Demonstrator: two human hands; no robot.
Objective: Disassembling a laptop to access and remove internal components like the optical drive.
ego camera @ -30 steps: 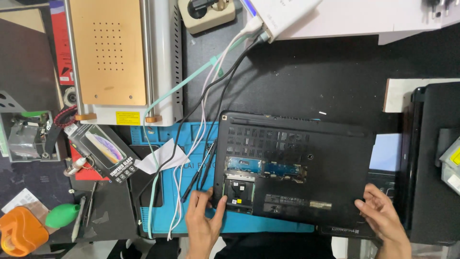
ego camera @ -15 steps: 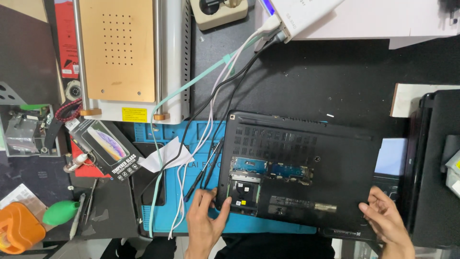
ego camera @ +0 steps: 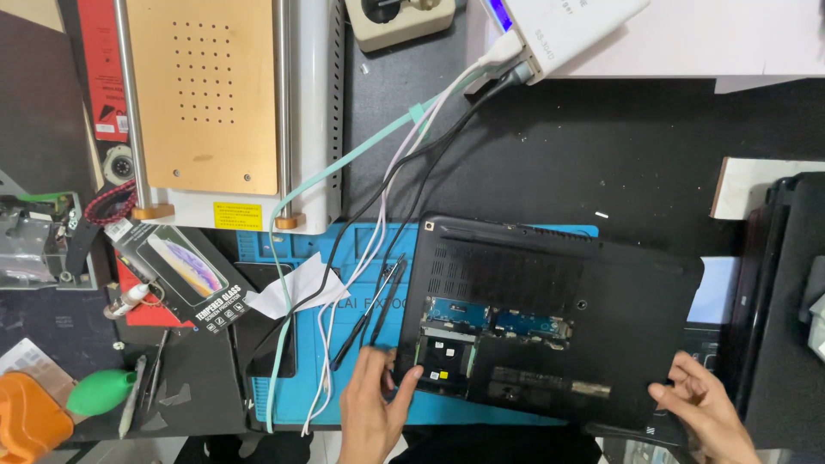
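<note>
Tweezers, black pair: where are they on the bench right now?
In the head view the black tweezers lie slanted on the blue mat, just left of the upturned laptop, beside the cables and above the left hand.

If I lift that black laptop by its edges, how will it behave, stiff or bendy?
The laptop is probably stiff: a flat hard shell lying bottom up. It likely feels fairly heavy for its slimness. The open bay with exposed boards looks fragile, so the left hand and right hand suit its edges.
</note>
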